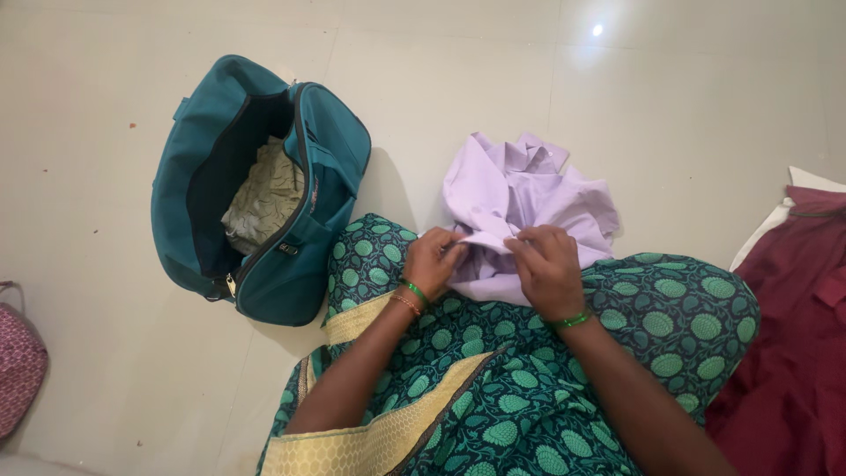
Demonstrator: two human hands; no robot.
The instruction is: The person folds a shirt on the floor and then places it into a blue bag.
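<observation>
Head view, looking down on a seated person. Nearest the camera, a dark green garment printed with lighter green round motifs and edged in yellow-gold (546, 379) covers the lap and makes a soft working surface. On its far edge lies one crumpled pale lilac cotton shirt (520, 203), partly on the lap and partly on the glossy cream tiled floor (106, 353); resting there, it stays within reach of both hands.

The left hand (434, 263) has its grip pressed together on a fold of the lilac cloth at the shirt's near edge. The right hand (548, 264) likewise pinches the same edge just beside it, so the fabric is drawn taut between the two. One green bangle sits on each wrist, and a thinner gold one also on the left.

Farther left on the floor stands one teal fabric travel bag (304, 264), its zip open and mouth gaping upward, showing one folded pale patterned cloth (264, 198) inside. At the frame's edges: one pink patterned bag (18, 361) at left, one maroon cloth (793, 335) at right.
</observation>
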